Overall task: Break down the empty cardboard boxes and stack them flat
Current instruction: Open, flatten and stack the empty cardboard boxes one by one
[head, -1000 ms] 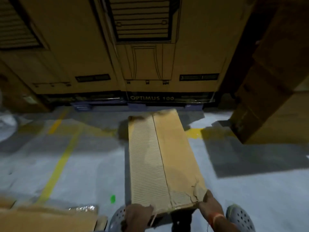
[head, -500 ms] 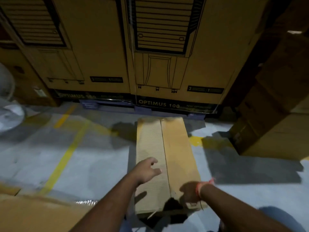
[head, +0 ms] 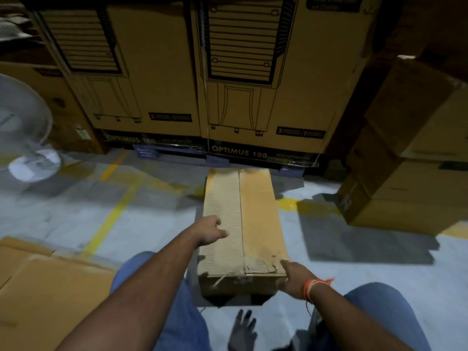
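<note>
Your right hand grips the near right corner of the long cardboard box, fingers curled over its torn, peeling edge. Your left hand rests loosely open on the box's ribbed, corrugated left flap. The box lies on the pale concrete floor between both hands. Left of your left hand sits flattened cardboard. Beyond the box stand tall printed cartons.
</note>
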